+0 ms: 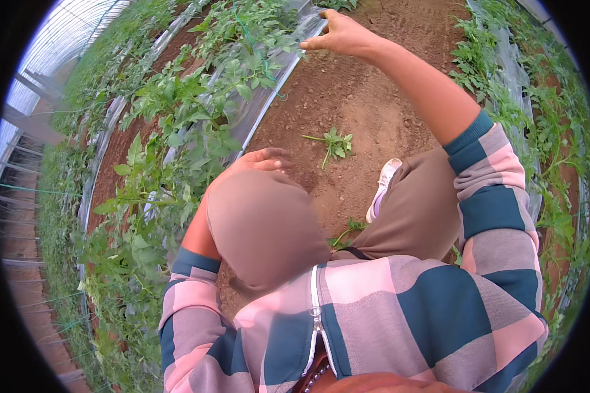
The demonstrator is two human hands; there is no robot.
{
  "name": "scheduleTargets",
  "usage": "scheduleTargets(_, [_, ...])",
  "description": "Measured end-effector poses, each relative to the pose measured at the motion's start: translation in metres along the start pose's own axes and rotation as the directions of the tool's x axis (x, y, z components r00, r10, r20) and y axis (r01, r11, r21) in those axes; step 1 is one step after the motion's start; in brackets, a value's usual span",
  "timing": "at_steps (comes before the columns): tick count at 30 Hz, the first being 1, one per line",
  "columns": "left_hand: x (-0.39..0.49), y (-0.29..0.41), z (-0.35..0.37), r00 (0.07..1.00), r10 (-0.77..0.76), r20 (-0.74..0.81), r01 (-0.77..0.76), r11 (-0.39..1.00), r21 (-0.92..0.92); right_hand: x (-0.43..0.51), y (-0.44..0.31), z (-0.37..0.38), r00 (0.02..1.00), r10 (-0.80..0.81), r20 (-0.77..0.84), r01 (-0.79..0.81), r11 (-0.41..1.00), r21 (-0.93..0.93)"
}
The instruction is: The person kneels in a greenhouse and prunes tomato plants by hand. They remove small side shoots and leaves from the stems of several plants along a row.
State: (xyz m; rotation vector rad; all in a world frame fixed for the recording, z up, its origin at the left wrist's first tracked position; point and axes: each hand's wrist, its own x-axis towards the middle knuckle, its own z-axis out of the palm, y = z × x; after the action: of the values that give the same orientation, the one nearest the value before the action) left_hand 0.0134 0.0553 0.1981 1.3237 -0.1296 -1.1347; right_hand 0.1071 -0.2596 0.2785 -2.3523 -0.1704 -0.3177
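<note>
My right hand [332, 37] is stretched forward over the edge of the plastic-covered bed, thumb and fingers spread, with nothing seen between them. Leafy green plants [260, 29], with leaves like a tomato plant's, grow close to its left. My left hand [263, 162] rests beside my bent left knee, fingers partly extended over the soil; no object shows in it. Part of this hand is hidden by the knee. A plucked green shoot [335, 145] lies on the brown soil between my hands. Another cut shoot [349, 232] lies nearer my body, partly covered by my leg.
Plastic mulch film [248, 105] runs along the left bed, with a green string [248, 37] among its plants. A further row of plants [477, 64] lines the right side of the soil path [368, 103]. My shoe [384, 184] stands on the path. A greenhouse frame arches at far left.
</note>
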Motion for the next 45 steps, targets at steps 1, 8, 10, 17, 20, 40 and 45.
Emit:
scheduleTargets(1, [0.011,0.012,0.004,1.0,0.02,0.023,-0.022,0.997,0.078,0.026,0.01,0.008,0.999,0.037,0.013,-0.037,0.999,0.016])
scheduleTargets(8, [0.158,0.065,0.015,0.995,-0.064,0.074,0.01,0.821,0.57,0.176,-0.013,0.132,0.958,-0.171,0.23,0.08,0.93,0.359])
scheduleTargets(10, [0.201,0.068,0.011,0.989,-0.145,0.034,0.086,0.745,0.661,0.177,-0.015,0.157,0.911,-0.382,0.158,0.154,0.668,0.728])
scheduleTargets(17, [0.298,0.088,-0.032,0.882,-0.408,0.234,0.288,0.862,0.416,0.2,0.137,0.095,0.878,-0.405,0.256,-0.247,0.075,0.966])
scheduleTargets(20, [0.309,0.115,-0.05,0.892,-0.451,0.023,0.428,0.86,0.279,0.21,0.202,0.039,0.968,-0.039,0.246,-0.24,0.117,0.964])
scheduleTargets(40, [0.352,0.153,-0.308,0.365,0.098,-0.926,-0.739,0.635,-0.224,0.141,0.183,0.104,0.796,0.194,0.573,-0.604,0.304,0.736])
scheduleTargets(45, [0.392,0.147,-0.362,0.533,0.335,-0.777,-0.538,0.843,-0.006,0.182,0.142,0.218,0.688,-0.089,0.721,-0.53,0.617,0.582])
